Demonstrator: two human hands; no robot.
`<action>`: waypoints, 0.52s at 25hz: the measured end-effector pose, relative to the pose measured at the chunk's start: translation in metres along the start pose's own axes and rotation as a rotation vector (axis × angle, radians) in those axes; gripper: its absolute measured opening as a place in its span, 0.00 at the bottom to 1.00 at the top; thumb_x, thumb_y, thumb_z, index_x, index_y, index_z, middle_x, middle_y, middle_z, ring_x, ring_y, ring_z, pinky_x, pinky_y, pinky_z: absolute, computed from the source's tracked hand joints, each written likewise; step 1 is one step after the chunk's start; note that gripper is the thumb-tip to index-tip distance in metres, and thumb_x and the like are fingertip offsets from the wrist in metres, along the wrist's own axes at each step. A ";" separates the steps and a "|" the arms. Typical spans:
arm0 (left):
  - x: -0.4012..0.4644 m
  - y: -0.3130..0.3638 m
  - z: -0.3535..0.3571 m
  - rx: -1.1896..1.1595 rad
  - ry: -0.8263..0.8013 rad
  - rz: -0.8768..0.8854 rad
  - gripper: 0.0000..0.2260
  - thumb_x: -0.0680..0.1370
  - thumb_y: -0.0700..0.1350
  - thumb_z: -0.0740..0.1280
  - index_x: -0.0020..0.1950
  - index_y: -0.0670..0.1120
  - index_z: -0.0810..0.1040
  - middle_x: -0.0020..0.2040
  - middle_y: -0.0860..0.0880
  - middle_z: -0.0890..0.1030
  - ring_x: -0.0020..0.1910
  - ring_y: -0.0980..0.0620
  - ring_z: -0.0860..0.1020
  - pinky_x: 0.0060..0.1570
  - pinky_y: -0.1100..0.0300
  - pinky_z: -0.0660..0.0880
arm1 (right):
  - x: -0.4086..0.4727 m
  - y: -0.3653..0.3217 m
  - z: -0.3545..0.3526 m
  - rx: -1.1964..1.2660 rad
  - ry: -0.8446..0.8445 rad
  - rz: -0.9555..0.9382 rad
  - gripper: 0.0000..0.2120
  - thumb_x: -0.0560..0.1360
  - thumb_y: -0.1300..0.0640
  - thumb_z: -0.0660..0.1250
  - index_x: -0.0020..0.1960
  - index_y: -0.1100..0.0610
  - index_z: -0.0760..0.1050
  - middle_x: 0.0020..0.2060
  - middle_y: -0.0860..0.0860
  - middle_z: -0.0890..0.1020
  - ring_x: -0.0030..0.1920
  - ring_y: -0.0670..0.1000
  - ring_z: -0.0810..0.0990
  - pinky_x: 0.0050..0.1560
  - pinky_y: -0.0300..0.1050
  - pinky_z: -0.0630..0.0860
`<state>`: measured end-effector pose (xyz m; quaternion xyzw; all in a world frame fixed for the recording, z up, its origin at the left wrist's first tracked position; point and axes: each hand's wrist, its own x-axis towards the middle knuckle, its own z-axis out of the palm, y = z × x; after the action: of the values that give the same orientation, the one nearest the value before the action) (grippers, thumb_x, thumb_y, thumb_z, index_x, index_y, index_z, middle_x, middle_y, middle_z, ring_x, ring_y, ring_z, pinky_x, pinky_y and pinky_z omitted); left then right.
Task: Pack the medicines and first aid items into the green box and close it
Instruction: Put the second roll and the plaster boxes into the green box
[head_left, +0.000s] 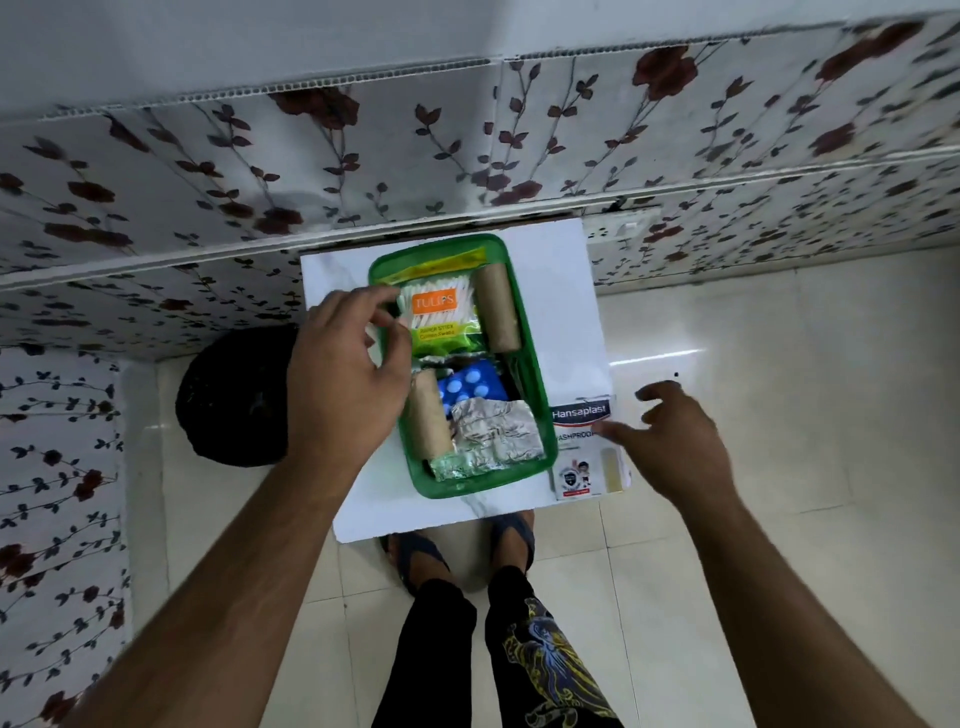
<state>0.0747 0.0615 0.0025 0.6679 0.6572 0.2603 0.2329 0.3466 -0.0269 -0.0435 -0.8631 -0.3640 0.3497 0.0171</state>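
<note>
The open green box (537, 395) lies on a small white table (566, 291). Inside it are a pack of cotton swabs (441, 317), two brown bandage rolls (498, 306) (428, 421), a blue blister strip of white tablets (470, 387) and crumpled silver foil strips (493, 434). My left hand (345, 374) hovers over the box's left edge, fingertips touching the swab pack's left side. A white Hansaplast plaster box (582, 441) lies on the table just right of the green box. My right hand (675, 436) is spread above its right side, fingers apart, holding nothing. No lid is visible.
A dark round object (234, 395) sits on the floor left of the table. Floral-patterned walls rise behind and to the left. My feet in sandals (462, 545) stand under the table's near edge on pale floor tiles.
</note>
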 end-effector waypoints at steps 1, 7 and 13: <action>0.003 0.011 0.006 -0.011 -0.030 0.050 0.11 0.77 0.44 0.64 0.58 0.46 0.80 0.47 0.49 0.79 0.43 0.49 0.76 0.45 0.55 0.74 | 0.003 0.009 0.008 -0.016 -0.045 0.004 0.32 0.64 0.39 0.76 0.63 0.50 0.71 0.50 0.50 0.80 0.51 0.53 0.81 0.47 0.48 0.76; 0.001 0.059 0.055 -0.089 -0.258 0.191 0.10 0.76 0.41 0.65 0.55 0.46 0.82 0.47 0.53 0.78 0.44 0.54 0.74 0.44 0.60 0.72 | 0.012 0.025 0.022 0.086 -0.040 0.034 0.18 0.67 0.47 0.76 0.54 0.49 0.77 0.40 0.44 0.81 0.43 0.51 0.81 0.44 0.46 0.77; 0.000 0.078 0.071 -0.114 -0.306 0.214 0.09 0.76 0.40 0.65 0.53 0.47 0.82 0.44 0.56 0.75 0.38 0.57 0.72 0.42 0.60 0.73 | 0.022 0.034 0.011 0.305 -0.095 0.070 0.08 0.69 0.58 0.76 0.45 0.52 0.78 0.34 0.45 0.81 0.39 0.50 0.80 0.36 0.41 0.72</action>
<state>0.1806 0.0614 -0.0002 0.7514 0.5236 0.2158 0.3385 0.3712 -0.0410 -0.0747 -0.8452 -0.2766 0.4417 0.1185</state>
